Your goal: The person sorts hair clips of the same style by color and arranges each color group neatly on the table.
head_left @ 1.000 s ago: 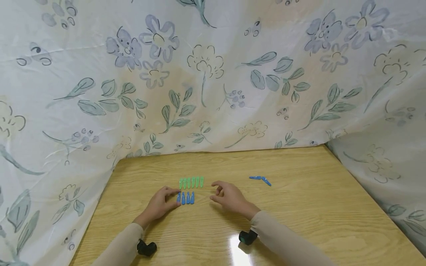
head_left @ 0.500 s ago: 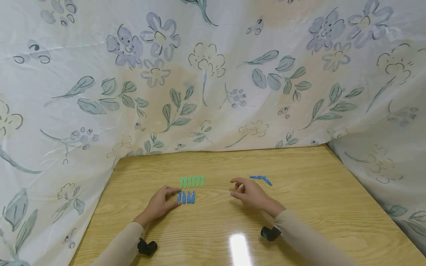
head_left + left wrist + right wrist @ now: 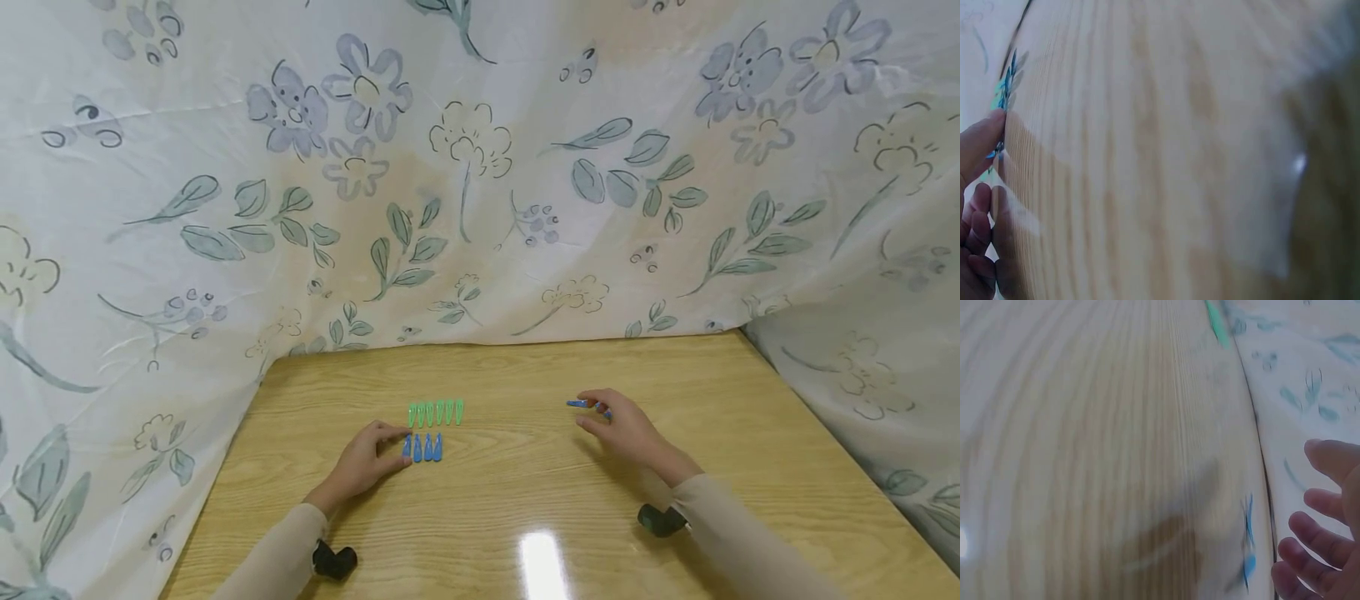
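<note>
In the head view my left hand [image 3: 365, 460] rests on the table at the left end of a row of blue snap hair clips [image 3: 428, 447]. Its thumb and index finger hold the leftmost blue clip [image 3: 407, 447] between them, at its two ends. Just behind lies a row of green snap hair clips [image 3: 439, 412]. Farther right, my right hand [image 3: 626, 427] hovers over two blue hair clips [image 3: 576, 403], partly hiding one. The right wrist view shows its fingers loosely bent and apart from the blue clips [image 3: 1249, 562].
A wooden table [image 3: 480, 517] carries everything. Floral cloth [image 3: 480, 208] hangs along its back and both sides. Black wrist cameras [image 3: 335, 561] are strapped to both sleeves.
My right hand has moved right, from near the clip rows to over the two separate blue clips. My left hand stays at the end of the blue row.
</note>
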{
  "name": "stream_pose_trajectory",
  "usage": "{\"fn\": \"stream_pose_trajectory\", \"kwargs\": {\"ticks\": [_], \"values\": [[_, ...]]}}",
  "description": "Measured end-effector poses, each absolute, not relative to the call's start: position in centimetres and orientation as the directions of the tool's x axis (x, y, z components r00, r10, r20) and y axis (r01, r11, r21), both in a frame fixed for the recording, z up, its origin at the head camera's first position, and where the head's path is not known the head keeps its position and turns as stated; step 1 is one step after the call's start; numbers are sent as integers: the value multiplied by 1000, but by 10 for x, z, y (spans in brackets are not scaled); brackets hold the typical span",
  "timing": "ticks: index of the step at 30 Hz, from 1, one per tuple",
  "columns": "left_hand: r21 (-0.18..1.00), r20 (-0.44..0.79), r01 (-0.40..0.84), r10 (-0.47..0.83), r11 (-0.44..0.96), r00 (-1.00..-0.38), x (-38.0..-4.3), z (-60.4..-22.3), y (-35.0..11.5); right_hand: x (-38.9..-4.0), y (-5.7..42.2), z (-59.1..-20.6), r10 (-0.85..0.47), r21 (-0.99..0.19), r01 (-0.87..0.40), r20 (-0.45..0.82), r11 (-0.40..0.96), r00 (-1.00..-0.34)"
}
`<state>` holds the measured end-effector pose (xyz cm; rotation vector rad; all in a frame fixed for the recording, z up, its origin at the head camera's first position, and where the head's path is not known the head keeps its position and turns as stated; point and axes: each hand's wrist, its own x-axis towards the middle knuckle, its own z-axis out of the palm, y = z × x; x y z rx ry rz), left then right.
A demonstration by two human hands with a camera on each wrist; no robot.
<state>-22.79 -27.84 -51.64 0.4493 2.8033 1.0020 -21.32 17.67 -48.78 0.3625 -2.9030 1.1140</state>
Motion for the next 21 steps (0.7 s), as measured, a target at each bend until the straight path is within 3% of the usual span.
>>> {"fn": "stream_pose_trajectory", "kwargs": {"ticks": [6, 15, 21], "values": [[638, -26, 227, 315, 735, -949, -228, -516, -278, -223, 209, -487, -225, -631, -219, 73, 744, -972], [635, -22, 238, 324, 735, -946, -227, -514, -278, -235, 236, -494, -451, -682, -325, -8, 656, -893], [642, -28, 228, 320, 732, -947, -227, -514, -277, -243, 242, -497, -492, -681, -302, -97, 667, -865]]}}
